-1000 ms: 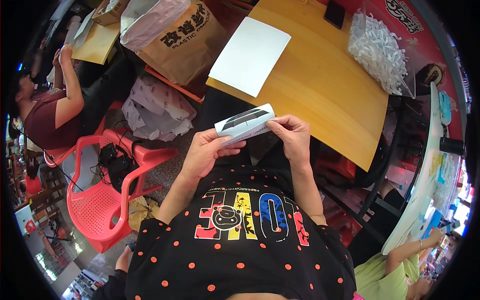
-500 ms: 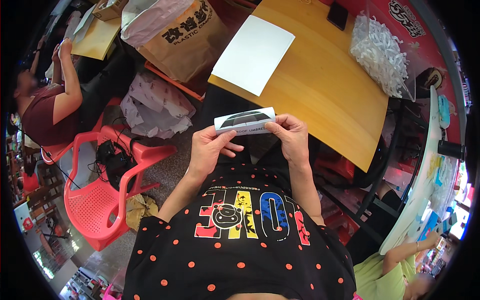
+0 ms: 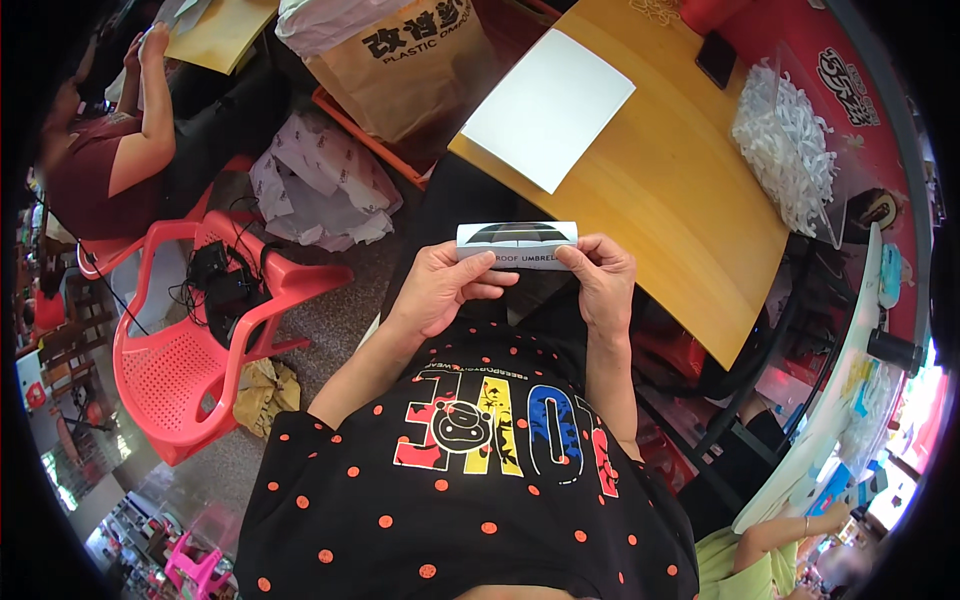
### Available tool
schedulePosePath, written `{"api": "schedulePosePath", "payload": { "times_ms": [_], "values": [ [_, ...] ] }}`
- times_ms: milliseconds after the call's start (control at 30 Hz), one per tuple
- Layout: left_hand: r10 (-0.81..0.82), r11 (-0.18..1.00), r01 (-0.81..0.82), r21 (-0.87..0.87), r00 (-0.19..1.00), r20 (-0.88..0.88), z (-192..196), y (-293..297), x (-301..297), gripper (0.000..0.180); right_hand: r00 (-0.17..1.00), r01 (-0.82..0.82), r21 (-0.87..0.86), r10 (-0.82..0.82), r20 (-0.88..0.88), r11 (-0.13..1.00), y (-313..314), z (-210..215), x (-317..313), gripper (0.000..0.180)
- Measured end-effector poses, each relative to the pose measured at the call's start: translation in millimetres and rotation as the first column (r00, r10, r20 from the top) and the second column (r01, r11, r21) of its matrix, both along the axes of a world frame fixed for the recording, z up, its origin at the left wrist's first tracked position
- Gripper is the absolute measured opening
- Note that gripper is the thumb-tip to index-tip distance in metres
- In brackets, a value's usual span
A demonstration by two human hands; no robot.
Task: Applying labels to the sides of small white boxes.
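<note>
A small white paper strip [image 3: 517, 243] with a dark curved picture on it is held level in front of my chest. My left hand [image 3: 440, 290] pinches its left end with the thumb on top. Its right end sits between the fingers of my right hand [image 3: 603, 282]. Just beyond the strip is the near edge of a wooden table [image 3: 660, 190], on which a blank white sheet [image 3: 548, 107] lies.
A clear bag of white plastic pieces [image 3: 790, 150] and a dark phone [image 3: 717, 58] rest on the table's far side. A brown paper bag [image 3: 420, 60] and crumpled white wrappers [image 3: 320, 190] sit left of it. A red plastic chair [image 3: 200, 350] stands at my left; another person [image 3: 110, 150] sits beyond.
The strip was tilted a second ago and now lies level between both hands, slightly nearer to my chest. The hands stay on its two ends.
</note>
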State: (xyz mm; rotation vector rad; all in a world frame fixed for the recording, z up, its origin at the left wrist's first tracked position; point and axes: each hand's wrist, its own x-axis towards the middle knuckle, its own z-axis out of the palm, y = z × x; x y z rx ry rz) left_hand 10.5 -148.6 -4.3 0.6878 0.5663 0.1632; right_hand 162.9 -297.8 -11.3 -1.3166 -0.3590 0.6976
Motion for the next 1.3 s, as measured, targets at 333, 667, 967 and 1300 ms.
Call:
{"api": "schedulePosePath", "payload": {
  "times_ms": [333, 667, 967, 1300],
  "values": [
    [0.088, 0.979, -0.094, 0.180, 0.995, 0.041, 1, -2, -1, 0.023, 0.994, -0.062, -0.018, 0.060, -0.087, 0.998, 9, 5, -3, 0.012],
    [0.018, 0.978, -0.027, 0.205, 0.999, 0.048, 5, -2, 3, 0.023, 0.994, -0.092, -0.102, 0.085, -0.071, 0.991, 3, 10, -9, 0.015],
    [-0.026, 0.923, 0.009, 0.383, 0.999, 0.039, 8, -5, 8, 0.023, 0.995, -0.072, -0.049, 0.069, -0.069, 0.996, 7, 16, -10, 0.019],
    [-0.015, 0.809, -0.027, 0.586, 0.998, 0.068, 14, -5, 11, 0.022, 0.544, 0.119, -0.239, 0.138, 0.828, 0.964, -5, 37, -3, 0.017]
  ]
}}
